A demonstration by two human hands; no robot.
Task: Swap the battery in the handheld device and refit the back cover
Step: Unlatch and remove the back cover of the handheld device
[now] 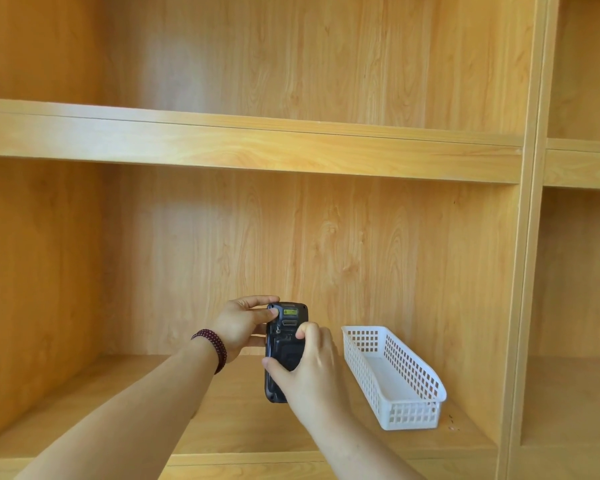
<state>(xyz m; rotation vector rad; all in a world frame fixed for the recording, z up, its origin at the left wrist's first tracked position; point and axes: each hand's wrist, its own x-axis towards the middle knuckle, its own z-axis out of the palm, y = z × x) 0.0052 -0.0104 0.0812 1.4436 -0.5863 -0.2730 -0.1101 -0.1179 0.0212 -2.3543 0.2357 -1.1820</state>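
Observation:
A black handheld device (285,344) is held upright above the lower shelf with its back toward me; a small yellow label sits near its top. My left hand (238,325) grips its upper left edge, thumb pressing near the top corner. My right hand (309,365) wraps around its lower right side, thumb across the lower back and a finger bent on the middle of the back cover. The lower right part of the device is hidden by my right hand. No loose battery is in view.
A white perforated plastic basket (406,393) lies on the wooden shelf (118,410) just right of my hands; its inside looks bare. A shelf board (250,143) runs overhead and a vertical divider (523,271) stands at the right. A dark bead bracelet (212,348) circles my left wrist.

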